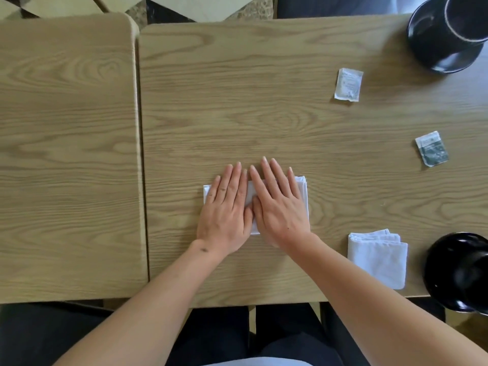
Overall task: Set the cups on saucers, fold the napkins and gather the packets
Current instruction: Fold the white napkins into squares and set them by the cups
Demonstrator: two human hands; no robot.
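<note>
Both the left hand [225, 207] and right hand [277, 204] lie flat, fingers straight, grasping nothing, pressing the white napkin [303, 188] at mid-bench [237, 101], evidently to set its fold crease.

Napkin [302, 192] mostly hidden under hands; both cups [464, 19] [462, 270] cut by right edge; packet [348, 84] print illegible.

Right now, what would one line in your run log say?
step: flattening napkin | left hand: flat on napkin | right hand: flat on it | second napkin: folded | packets: apart, ungathered
</note>
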